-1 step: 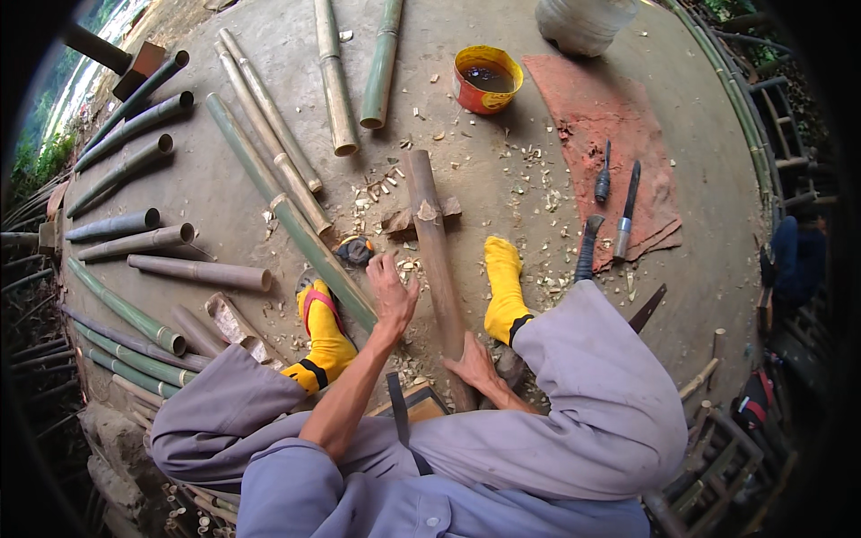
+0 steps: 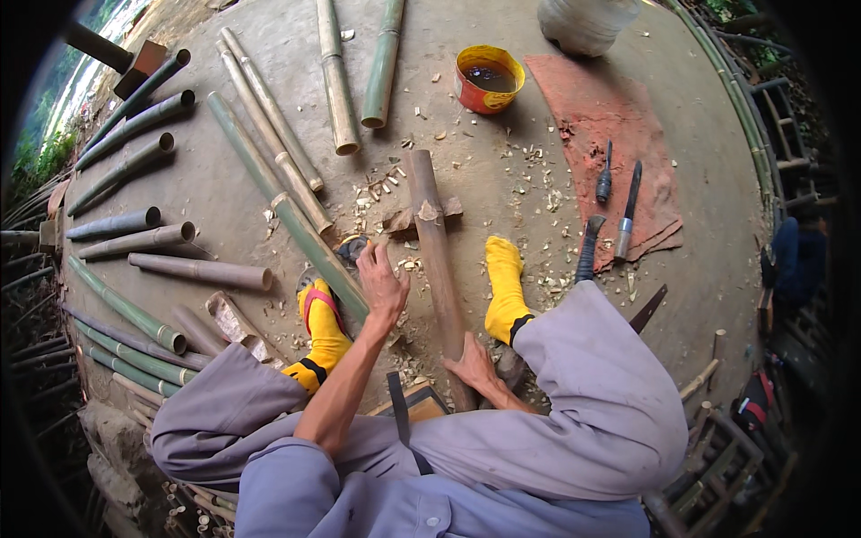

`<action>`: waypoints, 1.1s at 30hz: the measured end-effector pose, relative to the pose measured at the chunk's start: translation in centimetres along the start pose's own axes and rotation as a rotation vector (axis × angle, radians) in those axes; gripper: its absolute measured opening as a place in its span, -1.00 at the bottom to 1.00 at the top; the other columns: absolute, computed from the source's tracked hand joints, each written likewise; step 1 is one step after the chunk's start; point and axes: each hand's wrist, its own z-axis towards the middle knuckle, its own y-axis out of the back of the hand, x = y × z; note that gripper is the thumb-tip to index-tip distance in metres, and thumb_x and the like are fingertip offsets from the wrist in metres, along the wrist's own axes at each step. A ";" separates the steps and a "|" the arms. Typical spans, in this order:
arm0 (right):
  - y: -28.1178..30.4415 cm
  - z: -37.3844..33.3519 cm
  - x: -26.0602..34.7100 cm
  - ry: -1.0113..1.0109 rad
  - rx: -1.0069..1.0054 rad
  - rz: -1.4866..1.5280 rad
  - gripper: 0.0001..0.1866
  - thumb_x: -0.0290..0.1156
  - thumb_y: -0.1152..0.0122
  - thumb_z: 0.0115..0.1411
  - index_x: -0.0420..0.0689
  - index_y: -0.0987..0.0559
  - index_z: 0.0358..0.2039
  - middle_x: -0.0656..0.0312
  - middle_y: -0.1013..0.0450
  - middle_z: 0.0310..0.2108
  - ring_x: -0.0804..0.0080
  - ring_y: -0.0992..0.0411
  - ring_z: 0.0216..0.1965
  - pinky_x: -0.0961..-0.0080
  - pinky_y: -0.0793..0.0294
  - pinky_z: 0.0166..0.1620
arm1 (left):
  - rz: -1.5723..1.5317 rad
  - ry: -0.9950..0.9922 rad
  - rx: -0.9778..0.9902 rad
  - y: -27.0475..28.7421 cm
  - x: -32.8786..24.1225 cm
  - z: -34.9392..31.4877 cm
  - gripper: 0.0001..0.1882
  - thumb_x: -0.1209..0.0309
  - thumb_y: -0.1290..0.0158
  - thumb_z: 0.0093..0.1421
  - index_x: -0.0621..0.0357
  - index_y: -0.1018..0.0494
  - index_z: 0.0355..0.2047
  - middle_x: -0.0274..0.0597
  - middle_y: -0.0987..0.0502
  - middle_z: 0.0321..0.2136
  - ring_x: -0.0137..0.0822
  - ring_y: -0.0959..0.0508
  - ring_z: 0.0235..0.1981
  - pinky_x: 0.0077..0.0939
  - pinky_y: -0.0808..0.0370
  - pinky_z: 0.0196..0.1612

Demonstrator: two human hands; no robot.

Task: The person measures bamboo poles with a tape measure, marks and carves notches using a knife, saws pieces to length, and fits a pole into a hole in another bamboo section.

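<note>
My right hand (image 2: 475, 366) lies over the near end of a brown bamboo pole (image 2: 432, 242), its fingers closed around the side. The pole's far part rests across a rough wooden block (image 2: 400, 220). To the pole's left, my left hand (image 2: 386, 285) is raised with fingers loosely apart and holds nothing visible. Close to its fingertips lies a small round black-and-orange object (image 2: 348, 247), partly hidden, its kind unclear. A long green bamboo pole (image 2: 296, 226) runs beside my left hand, its near end by my wrist.
At right a red cloth (image 2: 592, 108) bears a thin pointed tool (image 2: 604, 179) and a knife (image 2: 630, 206); a black-handled tool (image 2: 587, 247) lies beside it. A bucket of dark liquid (image 2: 489, 81) stands ahead. Several bamboo lengths (image 2: 202, 271) lie left; pale chips (image 2: 368, 193) litter the floor.
My left hand has shifted slightly left, toward the black-and-orange object, and covers more of it. My right hand and the brown pole have stayed in place.
</note>
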 end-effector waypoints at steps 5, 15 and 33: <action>0.4 -0.4 0.7 -0.020 -0.018 0.011 -0.34 -0.21 -0.36 -0.14 -0.32 -0.30 -0.11 -0.22 -0.41 -0.23 -0.16 -0.40 -0.14 0.15 -0.39 -0.08 | 0.333 -0.080 0.380 0.3 7.6 5.1 -0.43 0.49 -0.19 -0.18 -0.10 -0.40 -0.07 -0.02 -0.33 -0.05 0.09 -0.40 -0.13 -0.12 -0.37 -0.06; 2.9 -4.8 -3.3 0.048 0.178 0.118 -0.31 -0.25 -0.28 -0.04 -0.29 -0.29 0.07 -0.08 -0.46 -0.31 0.12 -0.47 -0.29 0.35 -0.43 -0.14 | -1.101 0.730 0.554 4.9 -0.2 3.6 -0.64 0.12 0.07 0.20 -0.08 -0.28 -0.04 -0.26 -0.35 -0.33 -0.33 -0.47 -0.51 -0.45 -0.50 -0.54; 15.4 -3.0 5.0 0.285 -0.268 0.810 -0.61 -0.58 -0.12 0.11 -0.22 -0.42 -0.01 0.26 -0.42 -0.37 0.57 -0.45 -0.36 0.67 -0.48 -0.30 | -1.704 0.616 0.980 5.9 -10.1 -2.5 -0.44 0.55 -0.12 -0.06 0.07 -0.23 -0.01 -0.29 -0.34 -0.33 -0.39 -0.42 -0.28 -0.31 -0.40 -0.12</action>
